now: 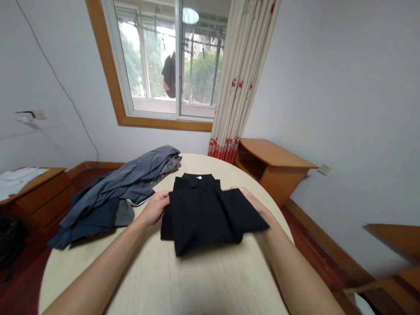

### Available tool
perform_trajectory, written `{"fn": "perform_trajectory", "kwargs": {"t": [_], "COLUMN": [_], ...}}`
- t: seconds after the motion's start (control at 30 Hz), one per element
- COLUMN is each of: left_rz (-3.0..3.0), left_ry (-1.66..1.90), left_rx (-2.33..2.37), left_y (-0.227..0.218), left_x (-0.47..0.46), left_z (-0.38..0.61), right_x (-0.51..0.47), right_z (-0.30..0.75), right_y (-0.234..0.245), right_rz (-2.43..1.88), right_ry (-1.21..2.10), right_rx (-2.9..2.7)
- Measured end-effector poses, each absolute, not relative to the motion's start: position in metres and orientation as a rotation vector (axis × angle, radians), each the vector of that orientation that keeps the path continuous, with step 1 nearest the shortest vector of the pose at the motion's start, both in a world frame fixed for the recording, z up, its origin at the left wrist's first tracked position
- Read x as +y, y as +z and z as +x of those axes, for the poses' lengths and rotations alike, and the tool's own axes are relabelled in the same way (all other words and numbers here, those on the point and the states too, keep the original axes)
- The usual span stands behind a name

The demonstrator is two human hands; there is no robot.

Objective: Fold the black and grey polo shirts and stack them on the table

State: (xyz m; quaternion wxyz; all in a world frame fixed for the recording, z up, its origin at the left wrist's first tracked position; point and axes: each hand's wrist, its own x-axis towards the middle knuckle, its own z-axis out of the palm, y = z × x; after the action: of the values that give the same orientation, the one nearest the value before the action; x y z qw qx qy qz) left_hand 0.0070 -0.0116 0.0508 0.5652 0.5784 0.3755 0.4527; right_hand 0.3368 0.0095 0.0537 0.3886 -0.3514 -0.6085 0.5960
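Observation:
A black collared shirt (203, 218) is in front of me on the round table, partly folded, with its collar and a small white label at the far end. My left hand (156, 206) pinches the upper left corner of a raised black panel of it. On the other side, my right hand (246, 194) is at the top of a black flap that hangs over to the right; the flap hides most of its fingers. The near edge of the raised cloth is slightly blurred.
Grey and navy clothes (124, 183) lie heaped on the left of the pale round table (210, 280). Beyond the table stand a wooden cabinet (275, 159), a patterned curtain (243, 78) and a window. A wooden drawer unit (49, 197) bearing white papers stands left.

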Motion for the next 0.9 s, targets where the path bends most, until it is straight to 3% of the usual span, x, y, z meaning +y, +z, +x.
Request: {"fn": "perform_trajectory", "kwargs": {"t": [0.07,0.2,0.5,0.7,0.9], "left_rz": [1.133,0.981,1.01,1.31,1.522], "left_ry": [1.169,1.051,0.994,0.633,0.336], "left_rx": [1.031,1.158,1.124,1.395,1.506], "left_y": [0.032,0.005,0.005,0.008,0.018], "left_x": [0.006,0.023,0.005,-0.005,-0.017], "left_z": [0.012,0.01,0.001,-0.016,-0.014], "right_x": [0.025,0.037,0.024,0.018,0.016], "right_z": [0.335,0.331,0.338,0.345,0.349], "right_y": [0.037,0.021,0.034,0.038,0.038], "right_rz": [-1.187,-1.488,-1.513,-1.518,-1.622], "right_ry": [1.515,1.629,1.734,1.977,1.94], "right_rx": [-1.33,-1.181,-1.54,-2.003,-2.123]}}
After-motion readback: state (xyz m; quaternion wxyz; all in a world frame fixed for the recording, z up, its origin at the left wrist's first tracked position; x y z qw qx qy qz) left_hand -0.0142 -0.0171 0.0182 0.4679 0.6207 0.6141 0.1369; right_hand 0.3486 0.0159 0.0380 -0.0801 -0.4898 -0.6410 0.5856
